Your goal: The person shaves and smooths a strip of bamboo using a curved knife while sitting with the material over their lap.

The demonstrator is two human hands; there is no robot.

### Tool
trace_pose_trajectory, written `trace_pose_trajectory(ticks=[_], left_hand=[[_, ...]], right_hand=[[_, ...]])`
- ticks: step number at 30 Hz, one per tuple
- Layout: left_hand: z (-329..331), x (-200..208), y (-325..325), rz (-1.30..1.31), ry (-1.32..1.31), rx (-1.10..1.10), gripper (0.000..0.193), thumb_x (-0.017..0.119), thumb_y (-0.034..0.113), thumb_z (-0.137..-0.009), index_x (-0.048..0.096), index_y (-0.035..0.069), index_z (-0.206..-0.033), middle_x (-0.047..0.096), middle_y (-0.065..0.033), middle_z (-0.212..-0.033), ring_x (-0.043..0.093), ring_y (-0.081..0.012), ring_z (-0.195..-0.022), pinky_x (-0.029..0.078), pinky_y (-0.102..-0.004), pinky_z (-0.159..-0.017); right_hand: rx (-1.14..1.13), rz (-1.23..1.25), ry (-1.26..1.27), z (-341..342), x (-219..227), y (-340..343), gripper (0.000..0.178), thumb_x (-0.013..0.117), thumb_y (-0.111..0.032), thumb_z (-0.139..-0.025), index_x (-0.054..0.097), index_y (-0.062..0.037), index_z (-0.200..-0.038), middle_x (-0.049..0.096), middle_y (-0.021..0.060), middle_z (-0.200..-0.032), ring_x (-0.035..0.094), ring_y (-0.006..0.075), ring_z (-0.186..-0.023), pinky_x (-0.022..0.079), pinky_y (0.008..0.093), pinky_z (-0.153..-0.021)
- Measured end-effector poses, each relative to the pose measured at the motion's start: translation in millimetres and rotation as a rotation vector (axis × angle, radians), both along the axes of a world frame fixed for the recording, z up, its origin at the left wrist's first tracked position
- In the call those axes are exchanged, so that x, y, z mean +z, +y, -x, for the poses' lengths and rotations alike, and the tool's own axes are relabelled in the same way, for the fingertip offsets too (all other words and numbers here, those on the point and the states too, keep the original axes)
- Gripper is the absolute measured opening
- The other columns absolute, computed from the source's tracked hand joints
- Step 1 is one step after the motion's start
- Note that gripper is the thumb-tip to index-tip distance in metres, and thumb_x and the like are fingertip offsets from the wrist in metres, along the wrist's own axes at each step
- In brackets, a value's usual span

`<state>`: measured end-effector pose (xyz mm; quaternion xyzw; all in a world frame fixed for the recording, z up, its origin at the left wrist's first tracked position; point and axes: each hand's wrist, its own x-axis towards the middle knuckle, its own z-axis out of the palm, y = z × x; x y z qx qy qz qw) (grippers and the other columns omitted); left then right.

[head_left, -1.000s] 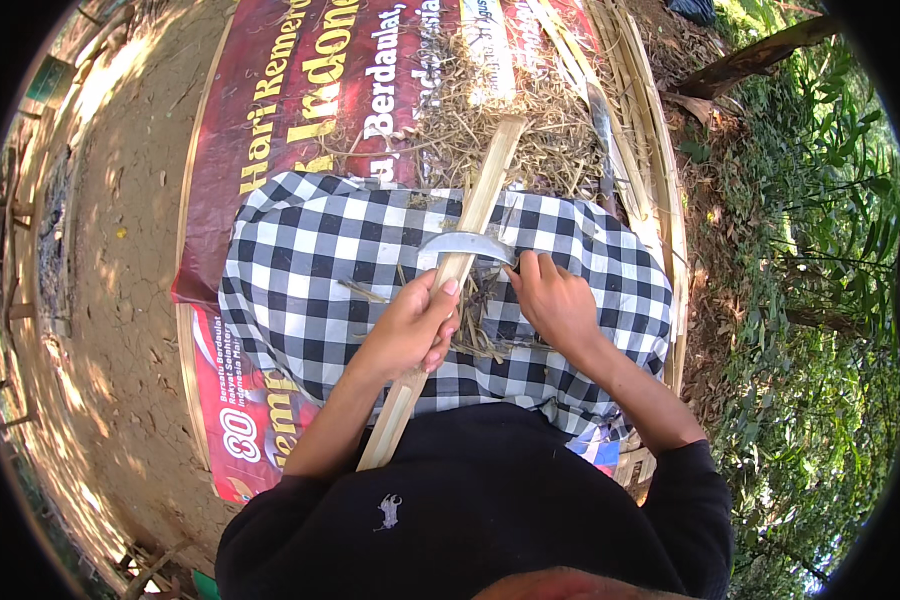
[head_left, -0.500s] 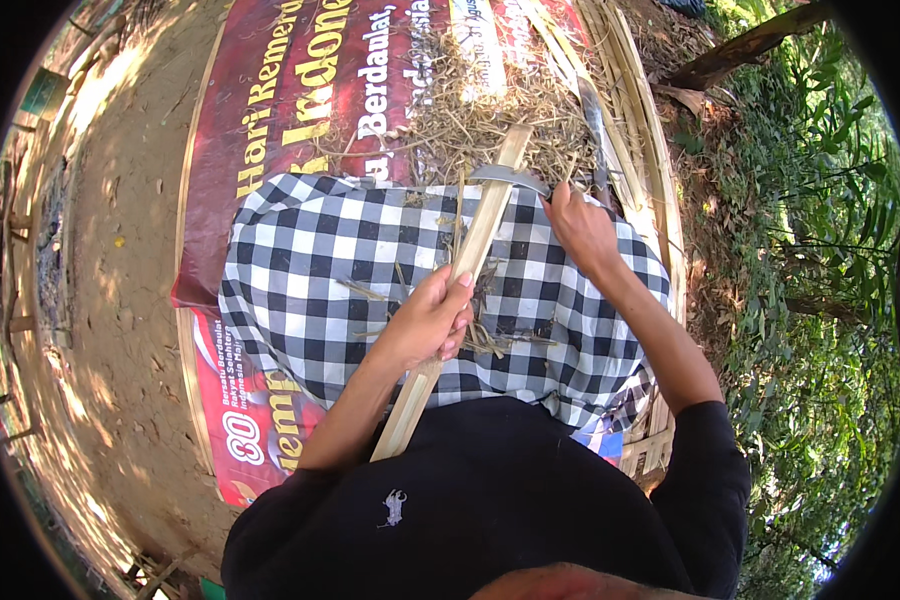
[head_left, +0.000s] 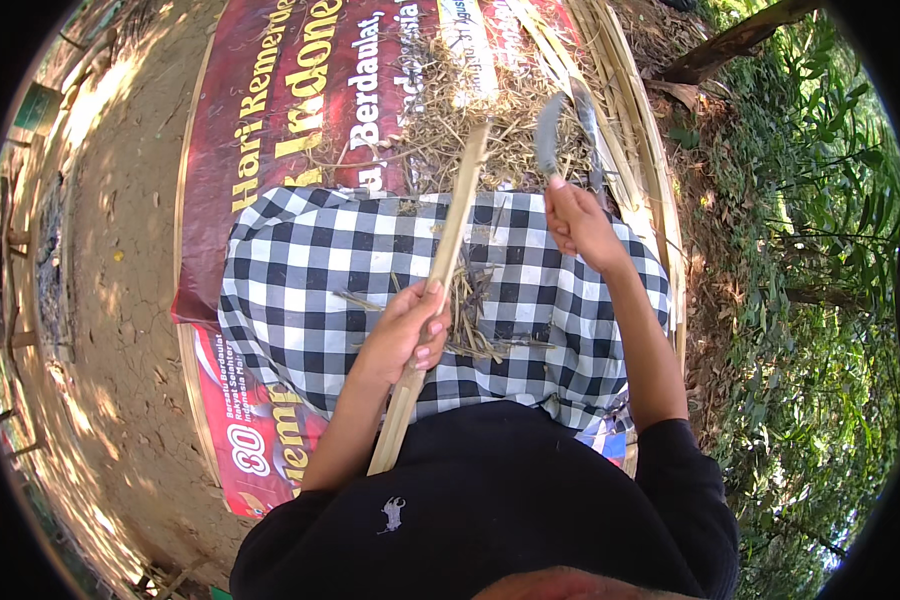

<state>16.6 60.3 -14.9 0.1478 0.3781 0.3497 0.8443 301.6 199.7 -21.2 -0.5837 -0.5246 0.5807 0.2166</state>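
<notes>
My left hand [head_left: 407,332] is closed around the lower part of a long pale strip of split bamboo [head_left: 457,215]. The strip slants across my lap, its far end over the shavings and its near end against my black shirt. In my right hand [head_left: 581,222] I grip a curved knife [head_left: 548,135] by its handle, which my fingers hide. Its grey blade points away from me, to the right of the strip and apart from it. A black-and-white checked cloth [head_left: 320,255] covers my lap, with several thin slivers [head_left: 480,345] lying on it.
Dry shavings [head_left: 440,120] are heaped on a red printed banner [head_left: 215,215] beyond the cloth. Another dark blade [head_left: 592,125] lies beside long bamboo strips [head_left: 625,110] at the right. Bare earth [head_left: 120,330] stretches to the left; green plants [head_left: 800,270] grow to the right.
The curved knife has come off the bamboo strip and moved right, its blade turning from crosswise to pointing away. The strip's far end has swung left and turned, with my left hand still holding it.
</notes>
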Motion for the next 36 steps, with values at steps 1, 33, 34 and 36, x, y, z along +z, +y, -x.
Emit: trace_pose_trajectory(ticks=[1,33,34,36], left_hand=[[6.8,-4.1,0.8,0.006,0.031,0.023,0.026,0.046,0.035,-0.108,0.044,0.012,-0.096,0.045,0.0026,-0.067,0.037,-0.0046,-0.039,0.033,-0.0209,-0.034],[4.1,14.5,13.8,-0.045,0.119,0.020,0.026,0.049,0.034,-0.107,0.046,0.009,-0.100,0.047,0.0024,-0.069,0.040,-0.0049,-0.040,0.036,-0.0212,-0.034],[7.0,13.6,14.5,-0.046,0.102,0.026,0.026,0.049,0.034,-0.107,0.046,0.009,-0.099,0.047,0.0026,-0.070,0.040,-0.0046,-0.040,0.037,-0.0210,-0.035],[18.7,16.9,13.6,-0.074,0.140,0.041,0.027,0.048,0.036,-0.107,0.044,0.011,-0.098,0.047,0.0031,-0.070,0.040,-0.0043,-0.041,0.038,-0.0209,-0.036]], right_hand=[[-0.109,-0.165,-0.151,-5.0,-11.0,5.2,0.046,0.045,-0.041,-0.106,0.052,0.0022,-0.092,0.057,0.0146,-0.066,0.055,0.0300,-0.060,0.046,0.0439,-0.062],[-0.385,-0.795,-1.142,-100.9,-99.5,51.8,0.027,0.064,-0.009,-0.086,0.054,0.0067,-0.106,0.056,0.0282,-0.102,0.056,0.0458,-0.097,0.047,0.0496,-0.087],[-0.289,-0.809,-1.010,-106.5,-110.0,50.3,0.025,0.065,-0.013,-0.086,0.055,0.0056,-0.100,0.059,0.0275,-0.098,0.058,0.0472,-0.096,0.048,0.0503,-0.086],[-0.079,-0.577,-1.005,-96.5,-127.6,47.6,0.024,0.066,-0.016,-0.086,0.064,0.0063,-0.095,0.067,0.0290,-0.093,0.065,0.0469,-0.089,0.052,0.0544,-0.080]])
